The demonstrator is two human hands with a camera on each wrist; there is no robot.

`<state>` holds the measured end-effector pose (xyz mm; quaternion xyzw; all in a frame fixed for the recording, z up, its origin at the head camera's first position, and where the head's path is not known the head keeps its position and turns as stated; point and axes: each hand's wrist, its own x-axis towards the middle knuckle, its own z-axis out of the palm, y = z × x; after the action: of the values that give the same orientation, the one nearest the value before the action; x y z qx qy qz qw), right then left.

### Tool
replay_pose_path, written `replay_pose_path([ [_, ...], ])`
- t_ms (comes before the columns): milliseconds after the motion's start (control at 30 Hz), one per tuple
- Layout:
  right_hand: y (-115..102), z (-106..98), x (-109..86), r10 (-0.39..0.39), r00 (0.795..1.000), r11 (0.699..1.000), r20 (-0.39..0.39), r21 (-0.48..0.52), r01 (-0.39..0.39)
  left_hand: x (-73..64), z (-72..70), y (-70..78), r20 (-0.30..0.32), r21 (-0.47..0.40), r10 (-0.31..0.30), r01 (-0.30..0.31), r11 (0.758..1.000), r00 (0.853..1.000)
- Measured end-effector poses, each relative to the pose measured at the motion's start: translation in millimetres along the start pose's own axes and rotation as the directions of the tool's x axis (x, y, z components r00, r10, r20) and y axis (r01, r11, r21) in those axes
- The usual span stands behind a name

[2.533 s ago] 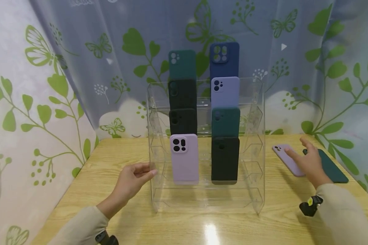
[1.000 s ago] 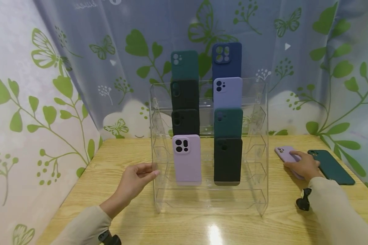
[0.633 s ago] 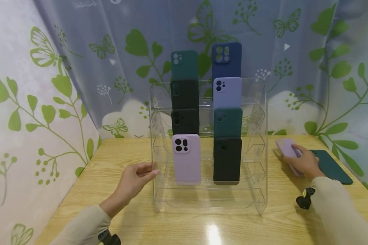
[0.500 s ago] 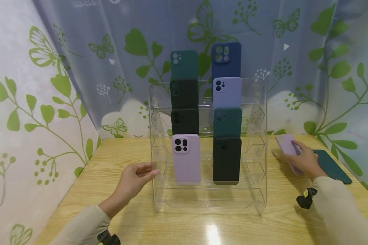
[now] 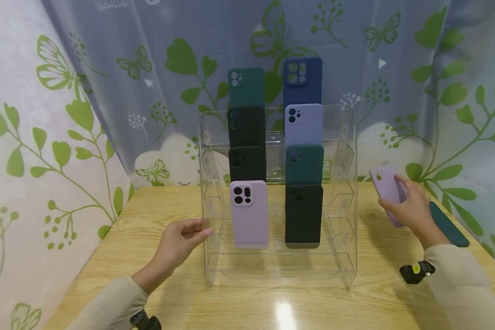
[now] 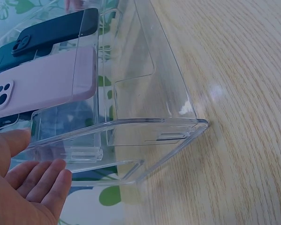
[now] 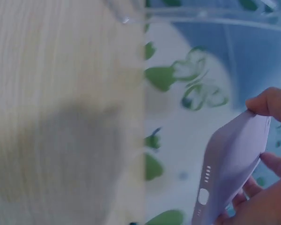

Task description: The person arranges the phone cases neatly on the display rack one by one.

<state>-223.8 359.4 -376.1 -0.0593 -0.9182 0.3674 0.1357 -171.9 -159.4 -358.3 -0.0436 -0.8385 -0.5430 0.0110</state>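
Observation:
In the head view, my right hand (image 5: 410, 206) grips a lilac phone case (image 5: 387, 188) by its sides, tilted up over the table; the right wrist view shows the case's port end (image 7: 234, 164) between thumb and fingers. My left hand (image 5: 177, 245) pinches the left side panel of a clear acrylic display stand (image 5: 278, 266). The left wrist view has the thumb and fingers of the left hand (image 6: 25, 183) on either side of that panel's edge. Several phone cases lean in two columns on the stand, with a pink case (image 5: 249, 224) and a black case (image 5: 303, 220) lowest.
A dark green phone case (image 5: 447, 224) lies on the wooden table (image 5: 169, 302) beside my right hand, partly hidden by it. A curtain (image 5: 173, 91) with leaf and butterfly prints hangs behind the stand.
My right hand came down onto the lilac case, took hold of it and raised it off the table, tipping its camera end up. My left hand stayed at the stand's side.

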Motion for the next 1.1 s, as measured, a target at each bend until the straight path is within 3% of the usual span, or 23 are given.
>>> replay_pose_path([
  [367, -51.9, -13.8, -28.1, 0.020, 0.991, 0.982, -0.132, 0.191, 0.006, 0.2, -0.3, -0.4, -0.001, 0.007, -0.008, 0.008, 1.000, 1.000],
  [533, -71.5, -23.8, -39.9, 0.021, 0.988, 0.967, -0.153, 0.256, 0.019, 0.1, -0.3, -1.1, 0.001, 0.003, -0.002, 0.002, 1.000, 1.000],
  [800, -98.5, -35.1, -58.0, -0.007, 0.987, 0.963, -0.162, 0.263, 0.051, 0.5, -0.7, -1.9, -0.003, 0.007, 0.002, -0.002, 1.000, 1.000],
  [1100, -128.5, -27.1, -75.0, -0.097, 0.985, 0.962, -0.140, 0.241, 0.129, 0.7, 0.0, -1.2, -0.002, 0.006, 0.000, 0.000, 1.000, 1.000],
])
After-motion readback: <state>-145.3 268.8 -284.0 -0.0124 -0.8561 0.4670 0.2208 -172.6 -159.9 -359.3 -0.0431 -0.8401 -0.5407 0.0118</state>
